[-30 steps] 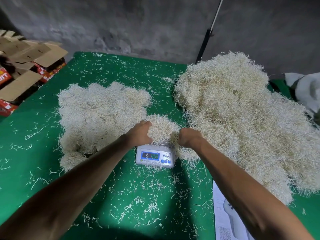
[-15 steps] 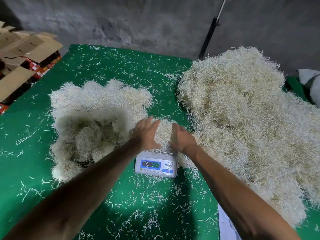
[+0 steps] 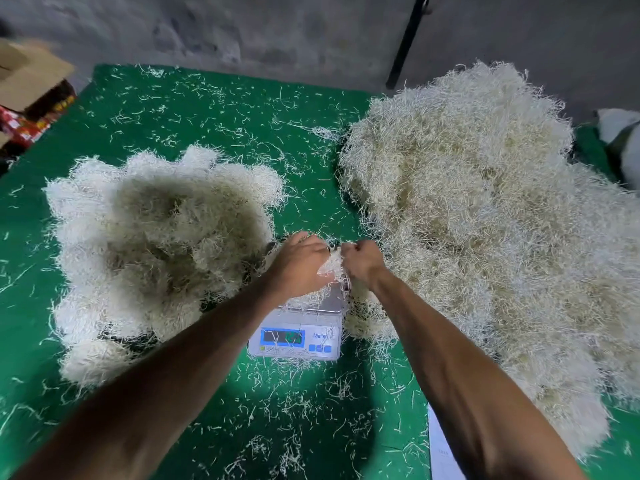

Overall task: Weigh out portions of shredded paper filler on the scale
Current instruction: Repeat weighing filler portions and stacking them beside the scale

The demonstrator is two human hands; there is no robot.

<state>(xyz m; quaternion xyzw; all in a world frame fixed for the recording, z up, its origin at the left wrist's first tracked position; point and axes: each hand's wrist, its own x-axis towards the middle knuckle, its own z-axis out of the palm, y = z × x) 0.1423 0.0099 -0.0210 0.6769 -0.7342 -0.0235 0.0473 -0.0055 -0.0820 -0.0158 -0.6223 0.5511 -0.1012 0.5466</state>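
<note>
A small white digital scale (image 3: 294, 337) with a blue-framed display sits on the green table (image 3: 214, 109). Above its platform, both my hands squeeze a wad of pale shredded paper filler (image 3: 330, 266) between them. My left hand (image 3: 299, 263) cups the wad from the left, and my right hand (image 3: 362, 261) grips it from the right with curled fingers. A big loose heap of filler (image 3: 485, 220) lies to the right. To the left lies a cluster of rounded filler portions (image 3: 156, 244).
Loose paper strands litter the green table all over. Cardboard boxes (image 3: 31, 88) stand off the table's far left corner. A black pole (image 3: 405, 43) leans against the grey wall behind. A white paper sheet (image 3: 443, 452) lies at the near right edge.
Both hands closed in on the filler portion on the scale, pressed it together and lifted it. The camera view has shifted closer and lower.
</note>
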